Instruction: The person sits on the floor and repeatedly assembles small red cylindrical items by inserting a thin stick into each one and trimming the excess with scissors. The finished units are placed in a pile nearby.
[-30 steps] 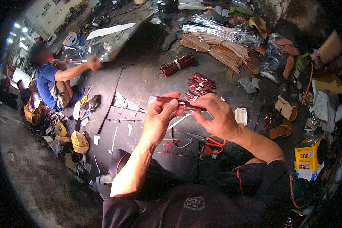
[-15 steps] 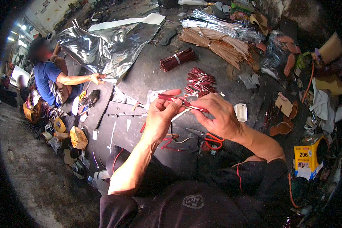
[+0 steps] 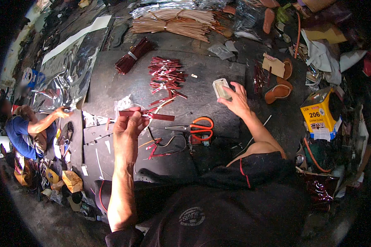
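Note:
Pinched between thumb and fingers of my left hand [image 3: 127, 133] is a shiny dark red strip [image 3: 163, 117], folded or doubled, held level above the work board. My right hand [image 3: 238, 102] is spread at a small whitish rectangular dish [image 3: 221, 89], its thumb and fingertips over the near right side; whether they touch it I cannot tell. Beyond my left hand lies a pile of short dark red strip pieces [image 3: 165, 73]. Orange-handled scissors [image 3: 200, 128] rest on the board, with red strip scraps [image 3: 154, 150] to their left.
A banded dark red bundle [image 3: 132, 56] and tan strip bundles [image 3: 173, 25] lie farther off. At left, a co-worker [image 3: 31, 131] reaches toward a silvery sheet [image 3: 70, 78]. On the right are brown sandal pieces [image 3: 278, 91] and a yellow box [image 3: 319, 113].
My right hand has left the strip and moved right to the dish. My left hand keeps the strip and has shifted left. The view has turned; the co-worker's sheet now lies lower.

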A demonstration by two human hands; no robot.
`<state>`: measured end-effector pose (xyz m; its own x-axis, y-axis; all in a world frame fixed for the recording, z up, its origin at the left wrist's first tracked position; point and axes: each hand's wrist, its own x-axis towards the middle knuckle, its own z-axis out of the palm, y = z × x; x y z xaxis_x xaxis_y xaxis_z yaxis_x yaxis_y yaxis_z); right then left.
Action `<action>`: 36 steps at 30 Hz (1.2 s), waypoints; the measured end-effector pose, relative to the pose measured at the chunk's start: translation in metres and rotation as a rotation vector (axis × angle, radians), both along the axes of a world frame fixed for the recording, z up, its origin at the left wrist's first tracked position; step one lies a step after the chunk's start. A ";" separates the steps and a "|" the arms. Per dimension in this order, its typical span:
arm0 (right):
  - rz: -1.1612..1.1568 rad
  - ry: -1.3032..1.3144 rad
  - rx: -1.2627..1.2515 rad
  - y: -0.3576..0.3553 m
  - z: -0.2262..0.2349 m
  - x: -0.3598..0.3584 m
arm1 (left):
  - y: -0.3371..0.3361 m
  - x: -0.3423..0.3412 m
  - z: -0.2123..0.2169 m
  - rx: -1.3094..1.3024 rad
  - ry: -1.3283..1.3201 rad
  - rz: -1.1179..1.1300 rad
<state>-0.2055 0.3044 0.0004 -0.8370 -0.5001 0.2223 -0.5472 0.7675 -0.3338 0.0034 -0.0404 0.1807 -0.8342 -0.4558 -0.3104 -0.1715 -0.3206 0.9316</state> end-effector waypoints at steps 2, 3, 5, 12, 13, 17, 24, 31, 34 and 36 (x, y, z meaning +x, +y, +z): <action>-0.020 0.012 0.060 0.010 -0.014 0.004 | 0.005 -0.005 -0.003 0.027 0.012 -0.019; -0.013 0.043 0.088 0.008 -0.015 0.005 | 0.007 -0.007 -0.002 0.038 0.014 -0.028; 0.002 0.053 0.156 0.007 -0.014 0.004 | 0.011 -0.012 -0.002 0.031 0.003 -0.042; 0.021 0.074 0.148 0.000 -0.014 -0.003 | 0.014 -0.025 -0.013 -0.119 -0.056 -0.084; 0.026 0.071 0.140 -0.001 -0.015 -0.004 | 0.015 -0.026 -0.015 -0.154 -0.056 -0.077; 0.033 0.063 0.138 -0.001 -0.016 -0.008 | 0.011 -0.029 -0.022 -0.200 -0.074 -0.109; 0.036 0.038 0.158 0.000 -0.010 -0.009 | 0.011 -0.032 -0.020 -0.125 -0.041 -0.079; 0.083 0.093 0.104 -0.006 -0.009 -0.010 | 0.010 -0.031 -0.017 -0.140 -0.046 -0.059; 0.107 0.056 0.076 -0.012 0.000 -0.007 | 0.005 -0.029 -0.015 -0.115 -0.050 -0.067; 0.121 0.007 0.091 -0.012 0.005 -0.006 | 0.008 -0.031 -0.008 -0.097 -0.070 -0.063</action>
<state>-0.2118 0.2921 0.0059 -0.7679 -0.6155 0.1773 -0.6397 0.7228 -0.2614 -0.0277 -0.0323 0.1731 -0.8400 -0.4339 -0.3258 -0.2540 -0.2162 0.9428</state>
